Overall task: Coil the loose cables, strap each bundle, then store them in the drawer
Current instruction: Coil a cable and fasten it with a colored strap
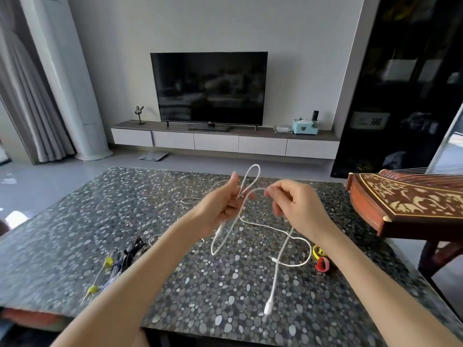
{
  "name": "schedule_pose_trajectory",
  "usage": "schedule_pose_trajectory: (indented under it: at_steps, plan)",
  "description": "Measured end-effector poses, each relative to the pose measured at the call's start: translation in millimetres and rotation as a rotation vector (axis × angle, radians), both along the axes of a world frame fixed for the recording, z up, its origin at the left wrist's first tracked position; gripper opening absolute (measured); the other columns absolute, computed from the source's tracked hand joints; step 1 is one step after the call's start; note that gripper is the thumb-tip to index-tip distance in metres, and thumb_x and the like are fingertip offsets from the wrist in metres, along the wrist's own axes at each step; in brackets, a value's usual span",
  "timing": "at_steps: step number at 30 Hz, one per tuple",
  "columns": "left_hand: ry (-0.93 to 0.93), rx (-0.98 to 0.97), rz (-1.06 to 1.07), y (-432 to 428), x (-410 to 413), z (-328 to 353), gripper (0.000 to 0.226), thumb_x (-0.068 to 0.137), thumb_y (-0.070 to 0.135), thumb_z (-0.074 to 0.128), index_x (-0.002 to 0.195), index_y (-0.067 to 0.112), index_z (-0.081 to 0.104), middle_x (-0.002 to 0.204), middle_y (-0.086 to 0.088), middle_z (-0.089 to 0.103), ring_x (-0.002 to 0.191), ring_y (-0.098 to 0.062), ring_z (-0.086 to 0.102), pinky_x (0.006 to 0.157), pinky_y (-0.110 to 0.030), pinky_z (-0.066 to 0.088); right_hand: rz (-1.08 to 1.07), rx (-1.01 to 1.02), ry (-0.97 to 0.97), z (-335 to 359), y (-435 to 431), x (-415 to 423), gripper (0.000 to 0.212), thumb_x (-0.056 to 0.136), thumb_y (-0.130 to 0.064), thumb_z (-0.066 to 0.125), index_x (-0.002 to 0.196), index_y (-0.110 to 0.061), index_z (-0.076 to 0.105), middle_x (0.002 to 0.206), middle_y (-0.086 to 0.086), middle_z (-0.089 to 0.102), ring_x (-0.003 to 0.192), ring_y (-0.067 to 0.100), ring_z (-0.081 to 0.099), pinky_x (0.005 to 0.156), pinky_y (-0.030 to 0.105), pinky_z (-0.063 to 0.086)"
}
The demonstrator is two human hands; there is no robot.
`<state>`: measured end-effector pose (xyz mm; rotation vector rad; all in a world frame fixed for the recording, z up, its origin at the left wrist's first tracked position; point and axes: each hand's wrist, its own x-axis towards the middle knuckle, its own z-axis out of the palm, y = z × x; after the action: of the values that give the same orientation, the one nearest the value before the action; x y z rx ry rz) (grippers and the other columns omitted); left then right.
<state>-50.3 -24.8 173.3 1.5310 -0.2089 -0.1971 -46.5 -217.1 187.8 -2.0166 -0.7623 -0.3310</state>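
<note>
A long white cable (278,256) is held above the pebble-pattern table (100,221). My left hand (220,206) grips a folded loop of it, with one loop standing above the fist and another hanging below. My right hand (295,204) pinches the same cable just to the right. The rest of the cable trails down to a white plug (268,306) near the front edge. Bundled cables with yellow straps (110,269) lie at the left by my forearm. A yellow strap (317,251) and a red strap (323,264) lie at the right.
Another thin white cable (193,200) lies on the table behind my hands. A carved wooden zither (411,204) overhangs the table's right edge. Beyond the table stand a TV (209,88) and a low cabinet with drawers (215,142).
</note>
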Motion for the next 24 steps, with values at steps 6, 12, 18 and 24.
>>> schedule_pose_trajectory:
  at_steps: [6, 12, 18, 24]
  plan:
    - [-0.083, 0.065, -0.111, -7, -8, -11, 0.037, 0.083, 0.038, 0.06, 0.095, 0.005, 0.052, 0.058, 0.012, 0.037, 0.051, -0.006, 0.028, 0.049, -0.015, 0.024, -0.134, 0.014, -0.072, 11, 5, 9, 0.025, 0.098, -0.021, 0.05, 0.08, -0.013, 0.064, 0.052, -0.001, 0.062, 0.038, 0.006, 0.047, 0.046, 0.016, 0.037]
    - [-0.045, 0.036, -0.106, -10, -15, -17, 0.032, 0.082, 0.037, 0.058, 0.087, 0.006, 0.049, 0.058, 0.008, 0.034, 0.05, -0.006, 0.028, 0.048, -0.014, 0.027, -0.301, 0.072, -0.158, 19, -1, 16, 0.026, 0.099, -0.018, 0.047, 0.079, -0.012, 0.063, 0.051, 0.001, 0.06, 0.04, 0.007, 0.047, 0.05, 0.027, 0.043]
    - [0.022, -0.073, -0.18, -14, -18, -15, 0.034, 0.091, 0.041, 0.044, 0.076, 0.01, 0.046, 0.064, 0.002, 0.027, 0.053, -0.01, 0.026, 0.048, -0.017, 0.026, -0.387, 0.119, -0.173, 23, -7, 21, 0.03, 0.1, -0.017, 0.044, 0.075, -0.012, 0.061, 0.046, -0.003, 0.055, 0.039, 0.005, 0.048, 0.049, 0.022, 0.041]
    - [0.14, -0.258, -0.025, -18, -17, -8, 0.04, 0.085, 0.046, 0.045, 0.065, 0.012, 0.038, 0.055, 0.001, 0.037, 0.045, -0.013, 0.04, 0.043, -0.02, 0.039, -0.282, 0.133, 0.073, 13, -9, 11, 0.026, 0.098, -0.018, 0.046, 0.078, -0.011, 0.061, 0.045, 0.004, 0.06, 0.034, 0.009, 0.045, 0.04, 0.019, 0.038]
